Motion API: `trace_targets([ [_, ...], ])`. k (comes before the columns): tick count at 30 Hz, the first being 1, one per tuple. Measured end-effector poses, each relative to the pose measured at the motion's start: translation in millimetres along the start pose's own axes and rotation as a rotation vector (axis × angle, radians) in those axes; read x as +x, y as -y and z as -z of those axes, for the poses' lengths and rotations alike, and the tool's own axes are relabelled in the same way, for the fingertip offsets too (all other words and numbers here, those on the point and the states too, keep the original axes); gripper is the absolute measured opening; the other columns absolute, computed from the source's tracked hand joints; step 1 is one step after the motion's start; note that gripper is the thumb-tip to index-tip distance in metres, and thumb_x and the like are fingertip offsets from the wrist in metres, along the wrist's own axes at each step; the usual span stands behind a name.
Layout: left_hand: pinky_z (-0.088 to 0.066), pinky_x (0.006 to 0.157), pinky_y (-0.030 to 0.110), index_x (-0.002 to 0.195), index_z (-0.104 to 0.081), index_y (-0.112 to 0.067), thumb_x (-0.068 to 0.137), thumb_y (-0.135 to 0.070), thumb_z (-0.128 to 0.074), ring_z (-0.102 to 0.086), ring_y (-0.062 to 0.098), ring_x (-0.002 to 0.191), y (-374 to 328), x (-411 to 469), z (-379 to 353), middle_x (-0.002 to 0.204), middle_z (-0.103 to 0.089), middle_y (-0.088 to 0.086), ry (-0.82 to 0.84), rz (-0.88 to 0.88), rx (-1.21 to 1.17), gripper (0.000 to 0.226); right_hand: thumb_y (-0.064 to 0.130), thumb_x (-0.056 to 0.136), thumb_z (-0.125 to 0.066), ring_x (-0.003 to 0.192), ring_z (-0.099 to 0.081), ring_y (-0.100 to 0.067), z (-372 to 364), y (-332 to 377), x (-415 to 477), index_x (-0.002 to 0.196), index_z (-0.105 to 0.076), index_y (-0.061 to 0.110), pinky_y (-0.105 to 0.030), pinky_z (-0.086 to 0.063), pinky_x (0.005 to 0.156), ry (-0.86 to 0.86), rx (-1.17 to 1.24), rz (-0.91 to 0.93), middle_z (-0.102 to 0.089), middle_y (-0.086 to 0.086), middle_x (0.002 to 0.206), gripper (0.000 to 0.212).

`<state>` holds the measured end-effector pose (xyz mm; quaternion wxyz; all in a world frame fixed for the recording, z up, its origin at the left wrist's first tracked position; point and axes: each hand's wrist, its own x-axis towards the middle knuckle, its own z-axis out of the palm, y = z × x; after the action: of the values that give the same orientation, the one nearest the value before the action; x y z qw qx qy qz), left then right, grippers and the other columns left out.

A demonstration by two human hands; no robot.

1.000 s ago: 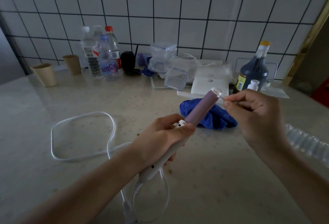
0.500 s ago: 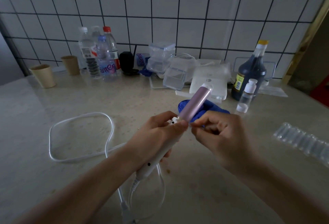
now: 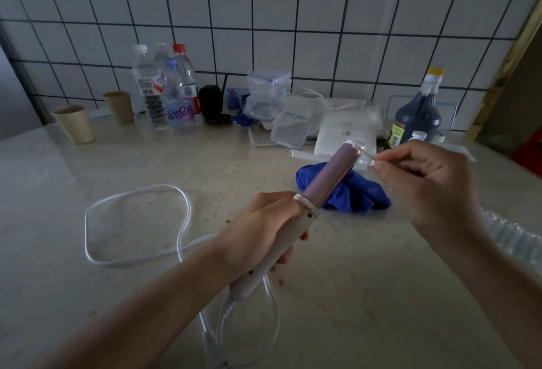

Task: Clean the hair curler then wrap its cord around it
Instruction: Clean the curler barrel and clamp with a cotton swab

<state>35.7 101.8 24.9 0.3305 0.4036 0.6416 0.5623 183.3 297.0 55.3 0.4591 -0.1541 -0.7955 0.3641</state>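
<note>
Pale speckled stone desk against a white-tiled wall with dark grout.
- Back left: two tan paper cups, then a cluster of clear plastic bottles.
- Front left: white cord, looped flat on the desk.
- Centre: left hand, fingers clenched round the handle of the white-handled, lilac-barrelled hair curler, held tilted above the desk.
- Under the barrel: crumpled blue cloth.
- Right: right hand, fingers pinching a small translucent piece at the barrel tip.
- Back right: dark-liquid bottle with a yellow cap.

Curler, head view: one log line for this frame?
left hand grips curler handle | right hand pinches unclear item at curler tip | cord loose on counter | cloth on counter
</note>
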Motion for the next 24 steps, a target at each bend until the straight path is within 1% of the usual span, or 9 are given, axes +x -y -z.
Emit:
trace_targets([
  [2, -0.047, 0.046, 0.03, 0.092, -0.07, -0.021, 0.077, -0.052, -0.06, -0.06, 0.019, 0.052, -3.0, -0.1, -1.0, 0.078, -0.067, 0.011, -0.041, -0.038, 0.009, 0.036, 0.0, 0.092, -0.074, 0.066, -0.068, -0.04, -4.1, -0.5, -2.3, 0.086, -0.077, 0.017, -0.043, -0.058, 0.061, 0.011, 0.015, 0.004, -0.074, -0.011, 0.066, 0.018],
  [5, -0.049, 0.045, 0.029, 0.097, -0.069, -0.027, 0.077, -0.048, -0.067, -0.061, 0.018, 0.052, -6.3, -0.1, -1.2, 0.068, -0.062, -0.001, -0.096, -0.106, 0.015, 0.029, 0.001, 0.091, -0.077, 0.062, -0.066, -0.045, -19.2, -1.7, -14.4, 0.08, -0.077, 0.024, -0.034, -0.048, 0.054, 0.089, 0.109, -0.014, -0.074, -0.013, 0.066, 0.025],
  [9, -0.052, 0.046, 0.033, 0.102, -0.066, -0.017, 0.088, -0.03, -0.062, -0.062, 0.025, 0.053, -10.8, -0.4, 2.7, 0.067, -0.061, 0.001, -0.117, -0.131, -0.11, 0.019, 0.025, 0.084, -0.077, 0.045, -0.05, -0.035, -34.3, -4.5, -32.4, 0.086, -0.078, 0.031, -0.031, -0.036, 0.048, 0.233, 0.138, 0.001, -0.066, -0.012, 0.057, 0.006],
  [13, -0.05, 0.044, 0.03, 0.105, -0.067, -0.019, 0.09, -0.028, -0.062, -0.061, 0.024, 0.052, -13.5, -2.4, -0.1, 0.073, -0.062, 0.005, -0.055, -0.136, -0.127, 0.018, 0.012, 0.09, -0.077, 0.043, -0.043, -0.015, -31.4, -6.0, -32.5, 0.087, -0.077, 0.028, -0.028, -0.033, 0.045, 0.266, 0.109, 0.033, -0.063, -0.009, 0.057, 0.016],
  [15, -0.05, 0.045, 0.03, 0.107, -0.067, -0.02, 0.089, -0.03, -0.063, -0.061, 0.024, 0.053, -14.0, -3.2, -3.1, 0.083, -0.062, 0.014, -0.02, -0.124, -0.137, 0.021, 0.012, 0.091, -0.075, 0.043, -0.048, -0.022, -24.8, -0.4, -26.9, 0.084, -0.078, 0.024, -0.032, -0.035, 0.043, 0.208, 0.096, 0.065, -0.064, -0.01, 0.057, 0.014],
  [16, -0.051, 0.046, 0.03, 0.108, -0.067, -0.021, 0.088, -0.03, -0.063, -0.062, 0.024, 0.054, -14.3, -3.5, -3.6, 0.089, -0.063, 0.018, -0.006, -0.113, -0.15, 0.022, 0.011, 0.091, -0.075, 0.044, -0.051, -0.023, -20.7, 2.6, -23.5, 0.085, -0.077, 0.024, -0.03, -0.039, 0.043, 0.17, 0.089, 0.081, -0.066, -0.009, 0.059, 0.015],
  [18, -0.052, 0.047, 0.032, 0.109, -0.067, -0.021, 0.088, -0.03, -0.063, -0.063, 0.026, 0.055, -14.8, -3.4, -2.8, 0.095, -0.065, 0.018, 0.003, -0.09, -0.197, 0.023, 0.004, 0.095, -0.074, 0.045, -0.053, -0.012, -13.5, 5.7, -17.6, 0.088, -0.076, 0.022, -0.015, -0.042, 0.046, 0.097, 0.103, 0.098, -0.069, -0.006, 0.063, 0.02],
  [19, -0.052, 0.046, 0.031, 0.109, -0.066, -0.02, 0.088, -0.03, -0.062, -0.062, 0.027, 0.053, -14.8, -2.9, -1.8, 0.096, -0.066, 0.017, -0.003, -0.082, -0.211, 0.023, 0.0, 0.096, -0.072, 0.045, -0.053, -0.008, -11.0, 6.0, -16.1, 0.088, -0.074, 0.02, -0.013, -0.043, 0.047, 0.075, 0.133, 0.096, -0.068, -0.004, 0.062, 0.022],
  [24, -0.044, 0.042, 0.027, 0.111, -0.066, -0.018, 0.09, -0.033, -0.064, -0.052, 0.024, 0.047, -10.4, -0.7, 0.3, 0.09, -0.07, 0.014, -0.027, -0.098, -0.184, 0.026, -0.009, 0.093, -0.071, 0.04, -0.052, -0.008, -24.1, 8.5, -27.7, 0.086, -0.071, 0.017, -0.017, -0.044, 0.042, 0.209, 0.209, 0.076, -0.067, -0.011, 0.06, 0.027],
])
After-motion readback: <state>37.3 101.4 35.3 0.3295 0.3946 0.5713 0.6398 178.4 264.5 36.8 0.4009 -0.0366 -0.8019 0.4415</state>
